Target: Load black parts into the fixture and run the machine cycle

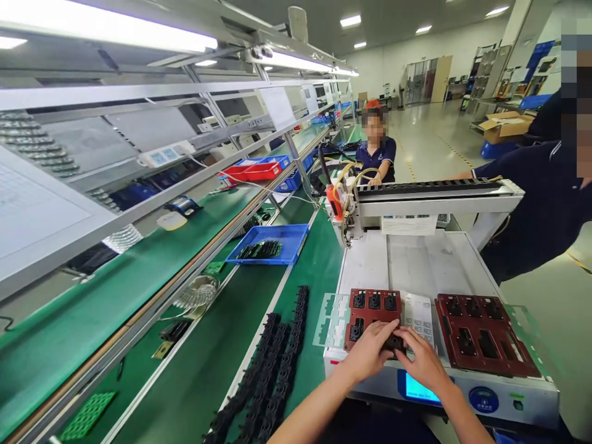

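Observation:
My left hand (371, 350) and my right hand (423, 361) meet over the lower right corner of a reddish-brown fixture plate (365, 313). Between their bent fingers is a small black plastic part (394, 343), mostly covered by the fingertips. Several similar black parts sit in the plate's other pockets, such as the black housing (356, 330) near my left fingers. To the right of my hands lies a second brown fixture plate (472, 364), with black parts in some pockets and open slots in its lower row. Both plates rest on the white bed of a benchtop machine (416, 259).
The machine's gantry (444, 206) crosses behind the plates, its orange-marked head (335, 202) at left. Rows of black parts (277, 370) and a blue tray (296, 246) of circuit boards lie on the green bench. One person (380, 157) sits beyond; another (531, 203) stands right.

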`<action>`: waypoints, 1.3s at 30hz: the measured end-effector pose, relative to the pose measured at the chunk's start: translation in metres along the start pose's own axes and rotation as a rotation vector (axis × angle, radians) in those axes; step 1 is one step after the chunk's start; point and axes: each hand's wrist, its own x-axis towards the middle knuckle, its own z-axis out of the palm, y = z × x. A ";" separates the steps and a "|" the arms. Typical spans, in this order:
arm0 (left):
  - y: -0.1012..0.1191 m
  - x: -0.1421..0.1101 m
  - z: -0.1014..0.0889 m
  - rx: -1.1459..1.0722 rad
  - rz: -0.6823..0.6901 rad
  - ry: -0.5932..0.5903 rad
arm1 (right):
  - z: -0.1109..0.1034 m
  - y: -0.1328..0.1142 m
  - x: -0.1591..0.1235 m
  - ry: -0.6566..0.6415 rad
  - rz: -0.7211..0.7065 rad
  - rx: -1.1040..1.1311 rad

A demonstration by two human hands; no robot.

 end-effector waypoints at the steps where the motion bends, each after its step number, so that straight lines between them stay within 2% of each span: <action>1: -0.009 -0.008 -0.005 -0.048 -0.031 0.058 | -0.001 0.001 -0.001 -0.013 0.020 -0.010; 4: -0.060 -0.037 -0.021 -0.066 -0.261 0.375 | 0.001 0.004 0.001 -0.049 0.064 -0.052; 6: -0.108 -0.058 -0.031 0.021 -0.534 0.583 | 0.007 0.006 0.005 -0.013 0.086 -0.093; 7: -0.131 -0.067 -0.033 0.053 -0.722 0.635 | 0.011 0.007 0.008 0.022 0.106 -0.113; 8: -0.153 -0.076 -0.034 0.043 -0.904 0.632 | 0.015 0.008 0.010 0.058 0.130 -0.130; 10: -0.184 -0.090 -0.032 -0.029 -1.119 0.557 | 0.022 0.010 0.013 0.100 0.185 -0.145; 12: -0.197 -0.100 -0.030 -0.157 -1.148 0.484 | 0.024 0.011 0.013 0.093 0.216 -0.139; 14: -0.194 -0.107 -0.035 -0.296 -1.080 0.522 | 0.021 0.011 0.008 0.078 0.219 -0.095; 16: -0.180 -0.115 -0.050 -0.354 -0.997 0.652 | 0.017 0.009 0.002 0.125 0.218 -0.015; 20: -0.129 -0.126 -0.094 -0.243 -0.901 0.929 | 0.014 -0.006 -0.005 0.275 0.235 0.236; 22: -0.099 -0.123 -0.108 -0.308 -0.850 1.007 | 0.016 -0.019 0.002 0.240 0.241 0.352; 24: -0.075 -0.112 -0.112 -0.400 -0.780 1.032 | 0.021 -0.033 0.016 0.169 0.262 0.407; 28: -0.049 -0.080 -0.096 -0.525 -0.714 1.028 | 0.028 -0.050 0.051 0.027 0.336 0.401; 31: -0.043 -0.061 -0.073 -0.676 -0.713 0.939 | 0.028 -0.044 0.064 0.063 0.335 0.390; 33: -0.042 -0.052 -0.056 -0.713 -0.705 0.832 | 0.025 -0.031 0.063 0.155 0.327 0.373; 35: -0.044 -0.046 -0.039 -0.629 -0.694 0.750 | 0.021 -0.015 0.055 0.221 0.337 0.312; 39: -0.063 -0.048 -0.011 -0.385 -0.726 0.705 | 0.021 0.013 0.030 0.203 0.393 0.083</action>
